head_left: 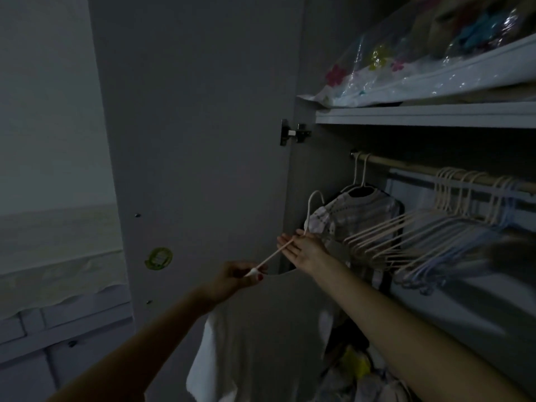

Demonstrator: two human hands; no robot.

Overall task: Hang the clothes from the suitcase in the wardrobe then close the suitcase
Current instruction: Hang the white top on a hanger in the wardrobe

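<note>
Hands (240, 275) (300, 250) hold thin pale hanger (275, 253) bearing white shirt (255, 343)

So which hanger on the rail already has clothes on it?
The leftmost pair, carrying a striped top; the bunch to the right hangs bare.

Pale wooden wardrobe rail (406, 166) at 2 o'clock: two white hangers with a grey patterned garment (359, 213), then a bunch of bare cream plastic hangers (429, 227). White shelf (420, 116) above carries clear flower-printed plastic bags (406, 74)

Both forearms bare, sleeveless; left hand (232, 278) wears red nail polish.
</note>
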